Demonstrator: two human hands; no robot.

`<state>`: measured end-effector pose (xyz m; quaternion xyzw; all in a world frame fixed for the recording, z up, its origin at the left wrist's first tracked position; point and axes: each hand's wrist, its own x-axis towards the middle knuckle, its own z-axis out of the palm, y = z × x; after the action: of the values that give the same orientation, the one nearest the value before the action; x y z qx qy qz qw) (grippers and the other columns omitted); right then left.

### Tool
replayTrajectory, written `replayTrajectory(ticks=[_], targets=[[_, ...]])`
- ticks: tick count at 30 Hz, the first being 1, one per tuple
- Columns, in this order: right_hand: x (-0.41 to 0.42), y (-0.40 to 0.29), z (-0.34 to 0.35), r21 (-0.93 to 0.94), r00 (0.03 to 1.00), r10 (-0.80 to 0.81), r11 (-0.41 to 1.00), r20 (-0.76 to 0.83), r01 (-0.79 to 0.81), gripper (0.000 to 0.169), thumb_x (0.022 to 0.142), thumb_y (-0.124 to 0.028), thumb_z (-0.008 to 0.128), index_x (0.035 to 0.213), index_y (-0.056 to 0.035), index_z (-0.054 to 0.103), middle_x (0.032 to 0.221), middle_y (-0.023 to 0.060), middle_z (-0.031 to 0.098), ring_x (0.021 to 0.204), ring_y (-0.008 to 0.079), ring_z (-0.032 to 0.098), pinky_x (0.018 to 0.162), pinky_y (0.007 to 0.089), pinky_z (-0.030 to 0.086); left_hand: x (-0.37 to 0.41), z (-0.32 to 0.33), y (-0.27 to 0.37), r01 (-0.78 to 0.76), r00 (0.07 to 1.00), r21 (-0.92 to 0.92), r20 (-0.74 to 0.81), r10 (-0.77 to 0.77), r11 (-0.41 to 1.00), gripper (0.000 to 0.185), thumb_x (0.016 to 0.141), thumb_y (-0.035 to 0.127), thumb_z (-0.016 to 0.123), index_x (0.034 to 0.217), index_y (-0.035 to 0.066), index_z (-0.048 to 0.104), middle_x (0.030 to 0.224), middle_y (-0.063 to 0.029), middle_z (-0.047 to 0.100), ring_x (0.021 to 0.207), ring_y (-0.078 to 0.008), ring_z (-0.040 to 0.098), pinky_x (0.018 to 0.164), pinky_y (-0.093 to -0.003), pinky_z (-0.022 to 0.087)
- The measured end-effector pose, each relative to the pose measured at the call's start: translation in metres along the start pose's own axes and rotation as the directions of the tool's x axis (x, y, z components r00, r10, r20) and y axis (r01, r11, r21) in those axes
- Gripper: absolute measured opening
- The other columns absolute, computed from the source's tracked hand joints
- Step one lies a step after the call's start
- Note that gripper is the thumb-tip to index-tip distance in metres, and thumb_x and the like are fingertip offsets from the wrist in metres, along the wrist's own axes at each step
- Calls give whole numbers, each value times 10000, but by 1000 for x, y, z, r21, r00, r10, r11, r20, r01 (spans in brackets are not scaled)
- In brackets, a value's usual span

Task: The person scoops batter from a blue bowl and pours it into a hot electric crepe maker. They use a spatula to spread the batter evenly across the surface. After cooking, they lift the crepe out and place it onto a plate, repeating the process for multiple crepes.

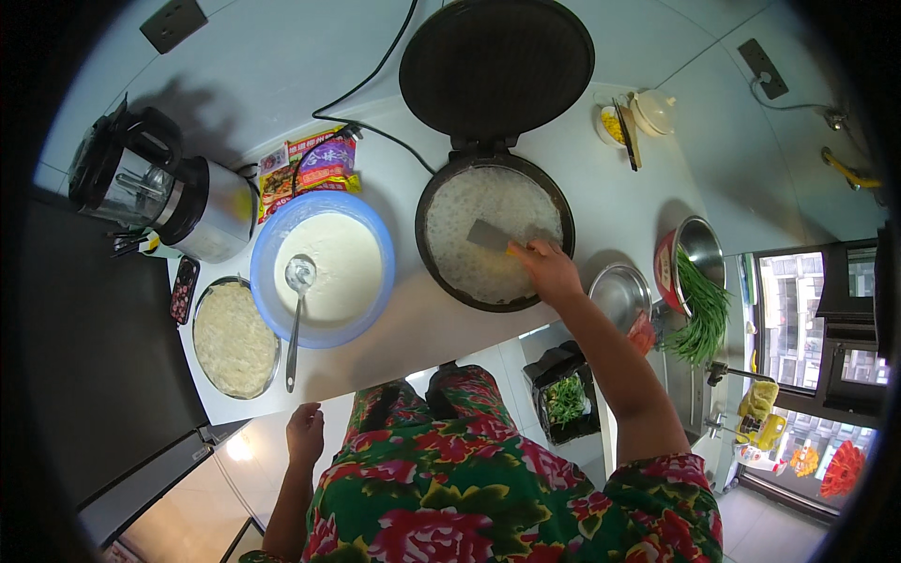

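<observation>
My right hand (pixel 547 269) holds a flat scraper (pixel 487 234) with a yellow handle over the round electric griddle (pixel 422 257). A thin, pale layer of batter (pixel 486 193) covers the griddle plate, with bubbles over its surface. The dark griddle lid (pixel 496 63) stands raised behind. My left hand (pixel 305 429) hangs below the counter's front edge, its fingers loosely curled, holding nothing that I can see. Left of the griddle, a blue basin (pixel 386 274) contains white batter (pixel 345 260) and a metal ladle (pixel 300 281), whose handle leans over the rim.
A plate of pale flatbreads (pixel 236 338), a phone (pixel 184 288), a blender (pixel 204 204) and food packets (pixel 317 165) lie left. To the right are a small bowl of yellow bits (pixel 611 128), a metal bowl (pixel 619 295) and greens (pixel 697 310). A bin (pixel 566 401) stands below.
</observation>
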<state>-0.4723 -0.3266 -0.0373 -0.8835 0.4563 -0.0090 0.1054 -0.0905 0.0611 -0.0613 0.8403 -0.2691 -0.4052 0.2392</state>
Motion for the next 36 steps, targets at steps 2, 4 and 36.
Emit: replayTrajectory(ticks=[2, 4, 36], targets=[[2, 5, 4, -21, 1000, -27, 999, 16, 27, 570, 793, -7, 542, 1301, -265, 544, 1117, 68, 539, 1026, 289, 545, 869, 375, 487, -2, 3, 1, 12, 1000, 13, -5, -12, 1000, 229, 880, 126, 574, 1055, -7, 639, 941, -127, 679, 799, -193, 649, 730, -309, 516], [3, 7, 6, -17, 998, -42, 999, 40, 42, 578, 794, -5, 541, 1309, -266, 537, 1132, 75, 532, 1029, 291, 544, 877, 373, 485, -4, 5, 0, 8, 1000, 2, -5, -8, 1000, 233, 880, 129, 573, 1055, -10, 638, 944, -129, 680, 801, -196, 651, 734, -311, 518], [14, 22, 5, 174, 998, 70, 982, 7, -70, 549, 805, -30, 546, 1322, -216, 539, 1186, 121, 519, 1051, 341, 528, 920, 406, 460, -6, 7, 3, 21, 1000, 38, -20, -20, 999, 222, 875, 131, 592, 1047, -1, 641, 903, -116, 681, 772, -191, 643, 725, -320, 521]])
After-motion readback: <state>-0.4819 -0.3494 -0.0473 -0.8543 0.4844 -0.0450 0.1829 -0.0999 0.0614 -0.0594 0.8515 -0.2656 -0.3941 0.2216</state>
